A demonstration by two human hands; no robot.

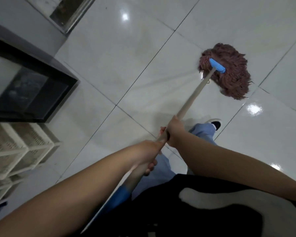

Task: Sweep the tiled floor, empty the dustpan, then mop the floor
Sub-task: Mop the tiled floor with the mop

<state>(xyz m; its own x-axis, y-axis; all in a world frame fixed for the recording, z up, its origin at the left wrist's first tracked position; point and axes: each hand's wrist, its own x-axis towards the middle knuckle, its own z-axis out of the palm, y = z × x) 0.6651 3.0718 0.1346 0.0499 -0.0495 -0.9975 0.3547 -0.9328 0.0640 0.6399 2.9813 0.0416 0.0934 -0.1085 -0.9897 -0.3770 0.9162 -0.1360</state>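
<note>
Glossy white floor tiles [143, 48] with dark grout lines lie under my view; a black glass-fronted cabinet [32, 86] stands beside them, white slatted plastic crates [15, 147] just below it. Across the tiles from the cabinet, the brown string mop head [232, 82] with blue clamp lies spread. My right hand [173, 132] wraps the pale wooden handle [191, 100]; my left hand [149, 154] grips just behind it.

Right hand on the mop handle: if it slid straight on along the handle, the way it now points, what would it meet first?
Probably the blue clamp on the mop head. The right hand grips the handle, whose stretch beyond looks bare.
</note>
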